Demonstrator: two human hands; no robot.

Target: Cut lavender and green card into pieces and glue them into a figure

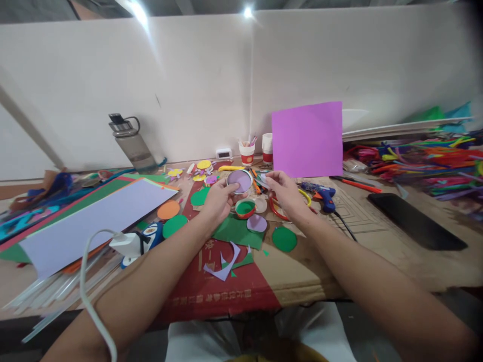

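Fingers of the left hand (218, 199) are clamped on the rim of a round lilac paper disc with a pale ring (240, 181), held above the middle of the cardboard-covered worktop (377, 261), toward its far edge. The right hand (284, 191) sits just beside it, fingertips pinched together on a small pale scrap that is too blurred to identify. Below the disc rest an orange-rimmed green cup (245, 208), a green paper circle (284, 239) and a blue glue gun (325, 197).

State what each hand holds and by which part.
The left hand pinches a lilac paper disc by its left edge. The right hand grips something small and blurred; cannot tell what.
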